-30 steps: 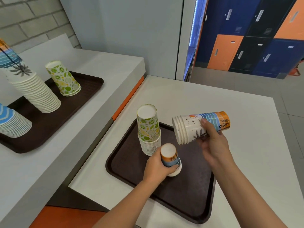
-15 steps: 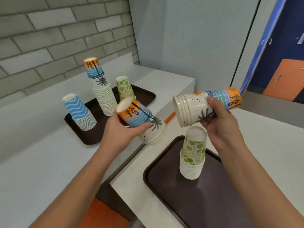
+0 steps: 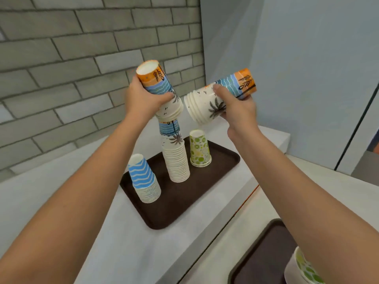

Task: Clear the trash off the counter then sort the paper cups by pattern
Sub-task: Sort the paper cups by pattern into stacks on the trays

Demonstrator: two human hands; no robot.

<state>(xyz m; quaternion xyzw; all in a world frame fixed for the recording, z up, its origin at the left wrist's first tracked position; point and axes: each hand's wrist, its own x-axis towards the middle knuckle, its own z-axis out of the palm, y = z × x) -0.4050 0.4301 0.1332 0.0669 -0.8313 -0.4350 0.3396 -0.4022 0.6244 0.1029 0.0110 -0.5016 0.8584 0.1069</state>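
Observation:
My left hand (image 3: 143, 98) grips a small stack of palm-tree beach cups (image 3: 158, 83), upside down and tilted, right above the tall palm-tree stack (image 3: 176, 160) on the far brown tray (image 3: 221, 158). Its rims overlap the top of that stack. My right hand (image 3: 235, 107) holds a second bundle of palm-tree cups (image 3: 217, 99) on its side, rims to the left, just right of the first. A blue wave-pattern stack (image 3: 144, 179) and a green citrus cup (image 3: 199, 149) also stand on that tray.
A near brown tray (image 3: 262, 257) at the lower right carries a green citrus stack (image 3: 303, 269), partly behind my right forearm. A grey brick wall rises behind the raised white counter (image 3: 61, 193). A lower counter (image 3: 320, 181) lies to the right.
Both hands have risen and moved toward the far tray. The left hand's cups went from tilted sideways over the counter gap to upside down over the tall palm-tree stack.

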